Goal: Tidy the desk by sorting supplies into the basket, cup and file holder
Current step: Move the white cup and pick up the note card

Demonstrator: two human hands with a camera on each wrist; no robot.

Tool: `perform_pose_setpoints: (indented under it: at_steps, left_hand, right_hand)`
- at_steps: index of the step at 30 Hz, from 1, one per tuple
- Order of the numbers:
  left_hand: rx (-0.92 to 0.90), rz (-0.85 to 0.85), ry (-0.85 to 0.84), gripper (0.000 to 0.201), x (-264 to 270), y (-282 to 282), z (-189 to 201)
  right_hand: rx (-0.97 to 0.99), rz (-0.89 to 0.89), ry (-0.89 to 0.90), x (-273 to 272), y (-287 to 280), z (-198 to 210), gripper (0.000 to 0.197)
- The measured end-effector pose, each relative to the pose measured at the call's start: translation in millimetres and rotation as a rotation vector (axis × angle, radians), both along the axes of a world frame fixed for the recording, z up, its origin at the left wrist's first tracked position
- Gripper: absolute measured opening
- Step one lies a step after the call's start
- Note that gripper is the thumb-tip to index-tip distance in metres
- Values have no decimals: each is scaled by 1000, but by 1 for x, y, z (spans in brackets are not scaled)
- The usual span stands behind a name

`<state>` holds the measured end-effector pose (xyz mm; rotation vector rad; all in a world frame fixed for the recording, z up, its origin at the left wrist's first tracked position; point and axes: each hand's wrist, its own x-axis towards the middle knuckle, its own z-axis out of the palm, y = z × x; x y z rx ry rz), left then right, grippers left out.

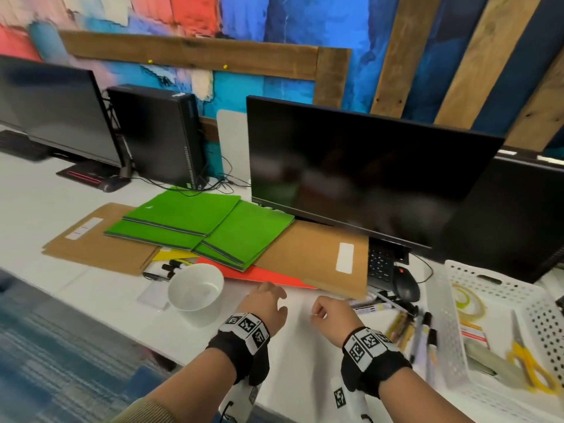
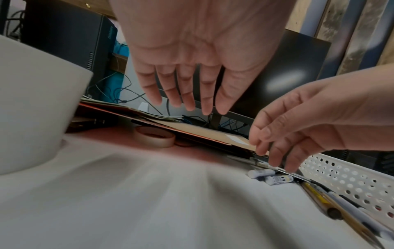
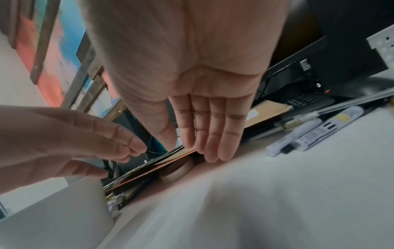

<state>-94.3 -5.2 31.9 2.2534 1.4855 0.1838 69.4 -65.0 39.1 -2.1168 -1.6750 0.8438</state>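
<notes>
Fingers (image 2: 187,94) of our left hand (image 1: 265,303) extend straight, holding nothing, beside the cup (image 1: 196,293). Our right hand (image 1: 331,315) hovers with relaxed, empty fingers above the desk (image 1: 302,361), near the folders (image 1: 308,248).

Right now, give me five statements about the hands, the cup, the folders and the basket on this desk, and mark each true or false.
1. Both hands, left hand and right hand, hold nothing. True.
2. The round white cup is full of pens. False: it is empty.
3. Yellow-handled scissors lie in the white perforated plastic basket. True.
4. The green folders stand upright in a file holder. False: they lie flat on brown folders.
5. A roll of tape sits under the folder pile's raised edge. True.
</notes>
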Motion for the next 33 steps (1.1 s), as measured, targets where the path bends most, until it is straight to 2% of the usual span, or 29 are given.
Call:
perform_pose_setpoints:
  at_steps: [6,10,16,19,23,27,33]
  left_hand:
    - [61,29,-39,32,-36,11,-2]
    - [106,39,-41,33,-48,13,3]
    - [152,130,-47,32,-54,11,13]
    - [172,200,24,36,-61,13,19]
    - [194,339,68,36,-72,22,22]
    - [226,457,-1,35,-89,25,22]
    - [159,679,-111,37,-130,33,26]
  right_hand:
    - [-7,-20,49,-42,13,-10,27]
    - [3,-4,82,-58,20,-8,16]
    - [-34,48,102,-63,32,-3,16]
    - [-45,99,104,-64,36,-1,27]
    - [-25,160,113,-69,44,-2,28]
    - [-8,188,129,-73,44,-3,28]
    - [16,223,150,-88,52,8,25]
